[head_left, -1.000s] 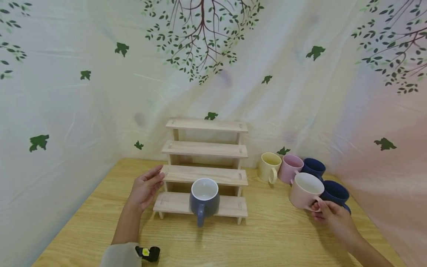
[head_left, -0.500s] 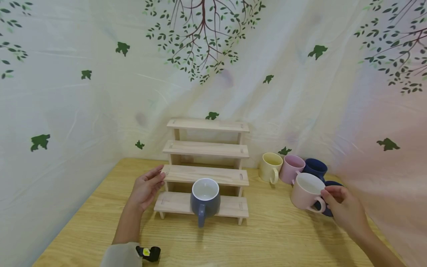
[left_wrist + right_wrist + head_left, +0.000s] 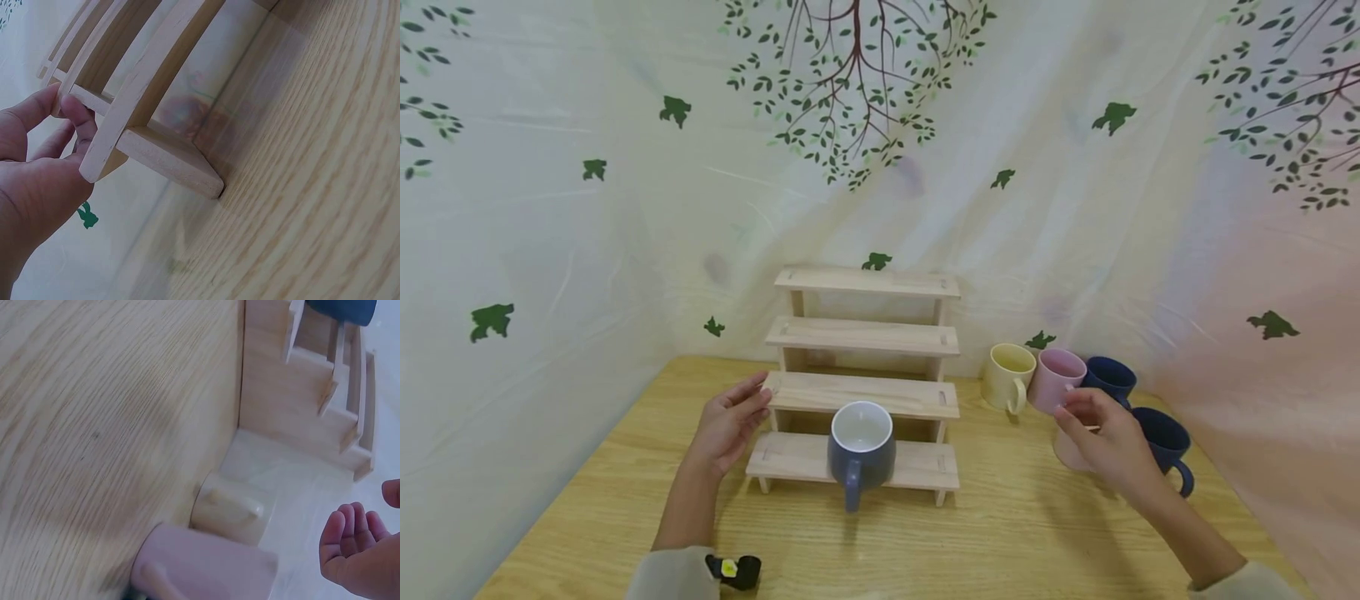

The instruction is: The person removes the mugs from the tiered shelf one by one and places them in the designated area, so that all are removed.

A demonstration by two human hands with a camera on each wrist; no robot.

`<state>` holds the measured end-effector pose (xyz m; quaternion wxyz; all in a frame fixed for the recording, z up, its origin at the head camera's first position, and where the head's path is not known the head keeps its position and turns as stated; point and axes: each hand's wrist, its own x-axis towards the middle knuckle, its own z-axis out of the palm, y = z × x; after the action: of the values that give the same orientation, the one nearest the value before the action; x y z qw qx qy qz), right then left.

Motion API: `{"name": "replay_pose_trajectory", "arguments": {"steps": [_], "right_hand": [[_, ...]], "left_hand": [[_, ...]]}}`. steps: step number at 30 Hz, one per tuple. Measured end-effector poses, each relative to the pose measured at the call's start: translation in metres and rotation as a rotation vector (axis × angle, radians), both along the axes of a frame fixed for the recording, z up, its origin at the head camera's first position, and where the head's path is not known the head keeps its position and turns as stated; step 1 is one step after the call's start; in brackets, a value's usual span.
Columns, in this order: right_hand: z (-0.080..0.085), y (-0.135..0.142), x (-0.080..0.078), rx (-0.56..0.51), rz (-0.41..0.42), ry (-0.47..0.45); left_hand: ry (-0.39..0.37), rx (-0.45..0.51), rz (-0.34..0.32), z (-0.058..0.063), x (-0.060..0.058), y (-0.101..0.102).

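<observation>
My left hand (image 3: pixel 730 425) grips the left end of the second board from the bottom on a four-tier wooden step shelf (image 3: pixel 865 393); in the left wrist view its thumb and fingers (image 3: pixel 78 115) close round the board's end. A grey-blue mug (image 3: pixel 862 450), white inside, stands on the lowest board, handle towards me. At the right, my right hand (image 3: pixel 1105 446) is over a light pink mug (image 3: pixel 1070 450), hiding most of it. The right wrist view shows this hand's fingers (image 3: pixel 353 531) loosely bent, thumb apart, nothing between them.
Behind the right hand stand a yellow mug (image 3: pixel 1006 379), a mauve mug (image 3: pixel 1052 382) and a dark blue mug (image 3: pixel 1108 379). Another dark blue mug (image 3: pixel 1163 442) is to its right. A leaf-printed curtain (image 3: pixel 925 208) hangs behind the wooden table (image 3: pixel 962 550).
My right hand has let go of the light pink mug's handle, risen past its rim and moved left across it. My left hand, the shelf and the grey-blue mug stay put.
</observation>
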<state>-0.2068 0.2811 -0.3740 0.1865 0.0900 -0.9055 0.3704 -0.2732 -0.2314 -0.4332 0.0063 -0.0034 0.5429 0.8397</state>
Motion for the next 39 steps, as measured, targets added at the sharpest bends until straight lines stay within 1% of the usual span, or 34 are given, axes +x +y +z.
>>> {"name": "replay_pose_trajectory", "arguments": {"steps": [6, 9, 12, 16, 18, 21, 26, 31, 35, 39], "right_hand": [[0.001, -0.031, -0.003, -0.025, 0.108, -0.028], [-0.002, -0.046, -0.005, -0.044, 0.164, -0.027], [-0.006, -0.061, -0.006, -0.063, 0.226, -0.044], [-0.01, -0.077, -0.006, -0.061, 0.278, -0.056], [-0.012, -0.085, -0.005, -0.041, 0.293, -0.061], [-0.014, -0.095, -0.004, -0.022, 0.344, -0.068], [-0.019, -0.109, -0.001, -0.004, 0.47, -0.065], [-0.025, -0.122, 0.002, 0.013, 0.57, -0.11], [-0.03, -0.132, 0.006, 0.016, 0.647, -0.143], [-0.034, -0.14, 0.013, 0.017, 0.731, -0.129]], "left_hand": [[0.006, -0.005, -0.004, -0.003, -0.001, -0.001], [0.005, -0.003, -0.001, -0.003, 0.0, -0.001], [-0.001, -0.004, 0.008, -0.002, 0.001, -0.001], [-0.008, -0.01, 0.01, -0.001, 0.001, -0.001], [-0.011, -0.015, 0.013, 0.0, 0.002, -0.001], [-0.015, -0.014, 0.019, 0.0, 0.001, -0.001], [-0.008, -0.015, 0.014, 0.0, 0.001, -0.001], [-0.006, -0.007, 0.011, 0.0, 0.0, -0.001], [-0.005, -0.007, 0.009, 0.001, 0.001, 0.0], [-0.007, -0.014, 0.005, 0.001, 0.001, 0.001]]}}
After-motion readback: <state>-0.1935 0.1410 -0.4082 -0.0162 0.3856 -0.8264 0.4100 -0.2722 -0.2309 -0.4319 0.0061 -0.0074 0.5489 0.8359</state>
